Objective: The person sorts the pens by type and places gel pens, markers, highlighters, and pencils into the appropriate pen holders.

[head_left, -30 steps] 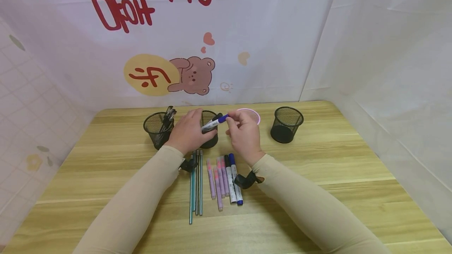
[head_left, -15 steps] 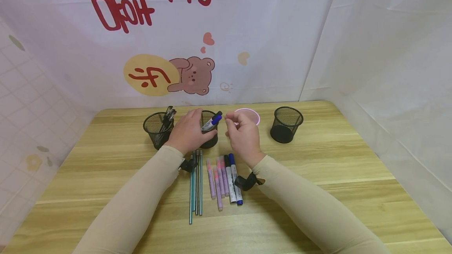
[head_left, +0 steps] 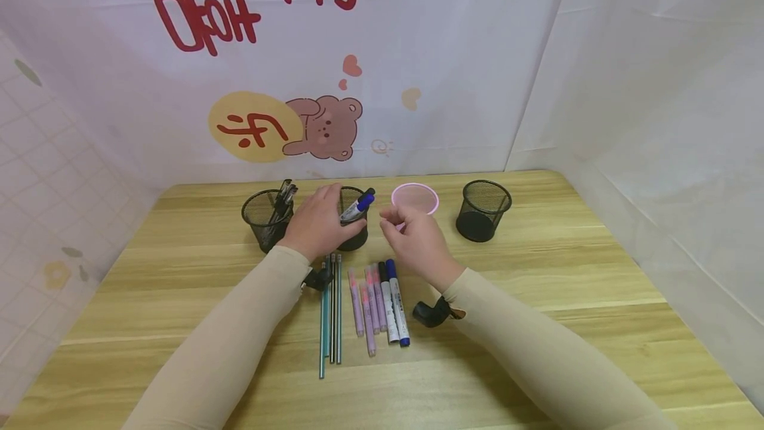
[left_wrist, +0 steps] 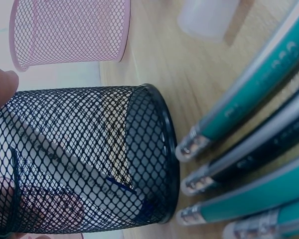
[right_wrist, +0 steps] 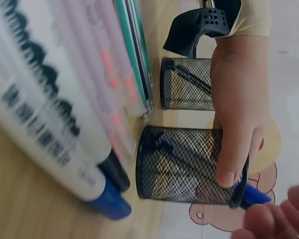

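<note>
At the back of the table my left hand [head_left: 318, 222] grips a black mesh pen cup [head_left: 356, 239], thumb at its near rim. Two whiteboard markers [head_left: 358, 207], one blue-capped and one black-capped, lean inside it with their caps above the rim. To the right of this cup hovers my right hand [head_left: 420, 241], its fingers loosely bent with nothing between them; it overlaps a pink mesh cup [head_left: 438, 201] in the head view. Closer to me lie a black-capped marker [head_left: 389, 307] and a blue-capped marker [head_left: 398, 304], side by side on the wood. Part of the left fingers is hidden behind the cup.
Several pale purple highlighters [head_left: 369, 324] lie left of the loose markers, and several pencils [head_left: 333, 324] beside those. Another black mesh cup [head_left: 253, 215] with black pens [head_left: 285, 196] stands at the left. A black mesh cup [head_left: 479, 223] stands at the right.
The blue-capped marker has left my right fingers and dropped into the cup. My right hand has then drawn slightly back toward me and right. My left hand stays put.
</note>
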The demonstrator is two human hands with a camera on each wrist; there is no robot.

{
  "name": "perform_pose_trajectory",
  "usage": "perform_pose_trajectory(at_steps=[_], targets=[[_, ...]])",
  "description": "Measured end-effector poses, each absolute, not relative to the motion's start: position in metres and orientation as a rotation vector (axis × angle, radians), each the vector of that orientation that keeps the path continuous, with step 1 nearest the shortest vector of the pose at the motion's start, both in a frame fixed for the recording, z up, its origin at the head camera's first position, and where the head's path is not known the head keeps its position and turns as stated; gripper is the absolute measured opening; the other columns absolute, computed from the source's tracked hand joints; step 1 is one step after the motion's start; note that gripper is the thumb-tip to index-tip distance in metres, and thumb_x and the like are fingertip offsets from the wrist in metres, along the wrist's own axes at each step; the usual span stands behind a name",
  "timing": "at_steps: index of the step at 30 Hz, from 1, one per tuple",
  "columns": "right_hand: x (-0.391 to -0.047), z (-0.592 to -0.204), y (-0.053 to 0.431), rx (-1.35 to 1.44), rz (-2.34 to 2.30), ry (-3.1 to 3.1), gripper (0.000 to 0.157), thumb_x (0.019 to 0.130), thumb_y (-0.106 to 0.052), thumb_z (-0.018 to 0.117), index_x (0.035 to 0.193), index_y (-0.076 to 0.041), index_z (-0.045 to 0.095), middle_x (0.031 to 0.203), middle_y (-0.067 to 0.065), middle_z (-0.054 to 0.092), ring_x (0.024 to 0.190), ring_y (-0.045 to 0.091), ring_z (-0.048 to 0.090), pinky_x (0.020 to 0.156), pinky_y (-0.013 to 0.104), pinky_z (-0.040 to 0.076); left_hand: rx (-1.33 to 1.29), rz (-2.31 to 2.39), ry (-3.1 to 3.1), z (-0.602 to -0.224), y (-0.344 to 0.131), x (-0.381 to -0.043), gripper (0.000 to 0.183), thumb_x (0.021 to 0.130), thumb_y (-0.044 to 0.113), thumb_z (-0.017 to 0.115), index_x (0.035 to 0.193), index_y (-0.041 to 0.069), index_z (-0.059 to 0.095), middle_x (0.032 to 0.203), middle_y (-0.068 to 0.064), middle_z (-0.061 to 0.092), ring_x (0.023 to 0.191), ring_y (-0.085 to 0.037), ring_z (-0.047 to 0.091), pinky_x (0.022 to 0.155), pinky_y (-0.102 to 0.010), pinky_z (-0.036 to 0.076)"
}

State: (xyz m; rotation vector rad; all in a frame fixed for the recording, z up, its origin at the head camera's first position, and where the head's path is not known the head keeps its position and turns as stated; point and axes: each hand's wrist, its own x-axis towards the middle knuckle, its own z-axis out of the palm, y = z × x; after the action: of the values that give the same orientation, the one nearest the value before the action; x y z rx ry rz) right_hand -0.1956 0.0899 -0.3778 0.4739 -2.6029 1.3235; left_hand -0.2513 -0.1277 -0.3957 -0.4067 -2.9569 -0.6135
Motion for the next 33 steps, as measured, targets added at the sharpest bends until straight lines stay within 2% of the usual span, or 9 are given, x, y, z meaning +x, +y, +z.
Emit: perform_pose_trajectory(at_steps=[7,11,13,15,17,19,21,24,33], targets=[[-0.194,-0.379,0.102,0.593,1.048,-2.915,0.027,0.097,-0.02,0.073,0.121,-0.006,0.075,0.09,0.004,0.077,0.075,0.014,0.064,0.068,0.028,0.055,-0.395,-0.615,-2.961,-0.396,-0.128,-0.252,0.099,0.092,0.067,0.066,0.162,0.005,0.034,0.163,-0.017,0.044,0.15,-0.037,0.045,0.124,-0.055,0.039],[-0.196,-0.384,0.106,0.66,0.904,-3.102,0.039,0.094,-0.021,0.078,0.128,-0.004,0.07,0.08,0.0,0.07,0.07,0.012,0.061,0.063,0.027,0.051,-0.389,-0.616,-2.961,-0.396,-0.128,-0.252,0.099,0.091,0.068,0.066,0.161,0.005,0.035,0.163,-0.016,0.044,0.149,-0.037,0.045,0.124,-0.055,0.039],[-0.197,-0.387,0.107,0.691,0.83,-3.188,0.047,0.093,-0.023,0.079,0.133,-0.003,0.066,0.08,0.001,0.069,0.07,0.013,0.062,0.065,0.03,0.053,-0.388,-0.617,-2.962,-0.396,-0.128,-0.252,0.099,0.091,0.068,0.066,0.161,0.005,0.035,0.163,-0.016,0.044,0.15,-0.037,0.045,0.124,-0.055,0.038],[-0.196,-0.39,0.108,0.712,0.747,-3.253,0.055,0.092,-0.026,0.081,0.138,-0.004,0.063,0.089,0.003,0.073,0.078,0.016,0.065,0.074,0.036,0.058,-0.387,-0.617,-2.962,-0.395,-0.127,-0.252,0.099,0.091,0.068,0.066,0.161,0.005,0.035,0.163,-0.016,0.044,0.15,-0.037,0.045,0.124,-0.055,0.038],[-0.196,-0.393,0.108,0.722,0.691,-3.295,0.062,0.09,-0.029,0.083,0.142,-0.004,0.06,0.107,0.009,0.077,0.093,0.021,0.071,0.089,0.043,0.06,-0.389,-0.618,-2.963,-0.395,-0.127,-0.252,0.099,0.091,0.068,0.066,0.161,0.005,0.035,0.163,-0.016,0.044,0.149,-0.037,0.045,0.124,-0.055,0.038],[-0.196,-0.395,0.108,0.725,0.663,-3.321,0.069,0.088,-0.03,0.084,0.146,-0.004,0.058,0.127,0.013,0.074,0.112,0.027,0.07,0.104,0.049,0.056,-0.39,-0.618,-2.964,-0.395,-0.127,-0.252,0.099,0.091,0.068,0.066,0.161,0.005,0.035,0.163,-0.016,0.044,0.149,-0.037,0.045,0.124,-0.055,0.038],[-0.196,-0.396,0.107,0.709,0.664,-3.34,0.073,0.087,-0.031,0.085,0.148,-0.004,0.056,0.141,0.015,0.068,0.126,0.032,0.066,0.112,0.052,0.051,-0.391,-0.615,-2.964,-0.396,-0.127,-0.252,0.099,0.091,0.068,0.066,0.161,0.005,0.035,0.163,-0.016,0.044,0.149,-0.037,0.045,0.124,-0.055,0.038],[-0.196,-0.397,0.106,0.699,0.668,-3.36,0.075,0.086,-0.031,0.085,0.149,-0.004,0.054,0.145,0.017,0.065,0.132,0.035,0.063,0.115,0.053,0.049,-0.388,-0.614,-2.962,-0.397,-0.127,-0.253,0.098,0.091,0.067,0.067,0.161,0.005,0.035,0.164,-0.016,0.044,0.15,-0.037,0.044,0.125,-0.055,0.037],[-0.199,-0.401,0.105,0.74,0.656,-3.359,0.07,0.088,-0.029,0.084,0.147,-0.004,0.056,0.138,0.016,0.069,0.125,0.03,0.067,0.114,0.05,0.05,-0.377,-0.608,-2.968,-0.396,-0.127,-0.253,0.099,0.091,0.068,0.066,0.161,0.005,0.035,0.165,-0.017,0.042,0.152,-0.037,0.042,0.126,-0.055,0.036]])
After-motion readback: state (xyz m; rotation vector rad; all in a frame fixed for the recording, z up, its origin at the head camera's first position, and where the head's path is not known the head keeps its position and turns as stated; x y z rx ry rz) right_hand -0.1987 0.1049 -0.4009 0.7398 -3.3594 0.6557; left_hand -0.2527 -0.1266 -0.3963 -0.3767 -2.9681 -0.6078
